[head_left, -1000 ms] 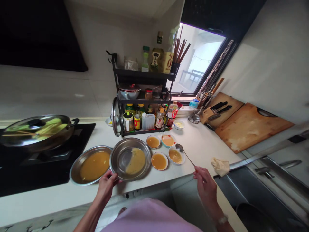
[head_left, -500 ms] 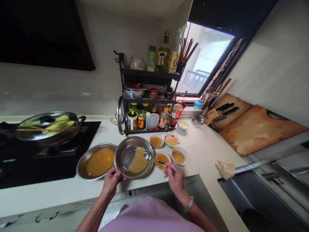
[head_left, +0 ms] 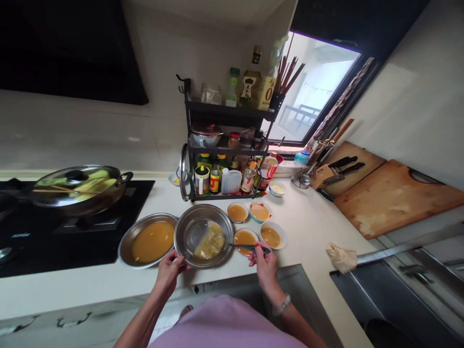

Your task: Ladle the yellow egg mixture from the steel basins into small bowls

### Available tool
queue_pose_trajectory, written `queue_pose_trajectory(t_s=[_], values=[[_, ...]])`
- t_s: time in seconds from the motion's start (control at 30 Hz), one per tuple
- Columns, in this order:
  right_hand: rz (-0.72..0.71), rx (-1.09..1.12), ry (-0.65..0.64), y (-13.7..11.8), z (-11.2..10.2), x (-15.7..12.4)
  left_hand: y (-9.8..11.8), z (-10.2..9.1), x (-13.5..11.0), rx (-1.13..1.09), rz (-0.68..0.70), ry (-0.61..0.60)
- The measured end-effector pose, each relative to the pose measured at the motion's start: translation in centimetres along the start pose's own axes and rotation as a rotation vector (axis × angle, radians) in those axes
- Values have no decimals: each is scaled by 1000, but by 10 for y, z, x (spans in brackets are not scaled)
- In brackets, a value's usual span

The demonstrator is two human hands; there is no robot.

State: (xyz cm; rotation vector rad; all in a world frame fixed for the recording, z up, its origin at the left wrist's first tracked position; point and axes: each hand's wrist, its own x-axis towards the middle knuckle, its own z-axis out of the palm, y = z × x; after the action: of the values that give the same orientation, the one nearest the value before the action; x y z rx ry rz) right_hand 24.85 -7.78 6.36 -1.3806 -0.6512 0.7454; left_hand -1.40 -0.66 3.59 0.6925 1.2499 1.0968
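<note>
My left hand [head_left: 170, 270] grips the near left rim of a round metal basin [head_left: 185, 241]. A shallow pool of yellowish liquid [head_left: 206, 249] lies toward the basin's right side. In my right hand [head_left: 264, 266] is the dark handle of a spoon [head_left: 241, 246], whose bowl dips into that liquid. A second metal basin [head_left: 125, 251] with orange-brown liquid stands to the left, beside the first. Right of the basins are several small bowls of similar liquid, among them a white bowl [head_left: 282, 239] and a bowl [head_left: 246, 239] that the spoon handle passes over.
On the left stove [head_left: 134, 232] sits a lidded pan [head_left: 76, 193]. Behind the basins stands a black rack [head_left: 228, 147] with bottles and jars. Cutting boards [head_left: 398, 198] and a knife block [head_left: 321, 176] lean at the right. A cloth [head_left: 340, 258] lies near the sink [head_left: 377, 295].
The spoon's bowl has gone from just above the liquid down into it, and the liquid is stirred up. My left hand keeps its hold on the rim. The view has shifted slightly.
</note>
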Motion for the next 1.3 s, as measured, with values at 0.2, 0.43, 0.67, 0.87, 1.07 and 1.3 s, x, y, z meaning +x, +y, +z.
queue_pose_trajectory(t_s=[0.2,0.43,0.67,0.87,1.07,1.3], values=[[8,55,16,-15,-9,-2,-2,-3,5,-16,0,-5],[31,138,96,-42,-24,-1,-2,-2,5,-12,-1,2],[-13,118,231,-63,-63,6,-2,-2,3,3,-9,11],[-92,56,402,-68,-107,11,-3,-4,3,4,-11,0],[-187,-234,443,-63,-129,6,-4,-4,4,2,-18,-2],[-506,-627,126,-50,-139,-11,-4,-4,3,-6,-8,-1]])
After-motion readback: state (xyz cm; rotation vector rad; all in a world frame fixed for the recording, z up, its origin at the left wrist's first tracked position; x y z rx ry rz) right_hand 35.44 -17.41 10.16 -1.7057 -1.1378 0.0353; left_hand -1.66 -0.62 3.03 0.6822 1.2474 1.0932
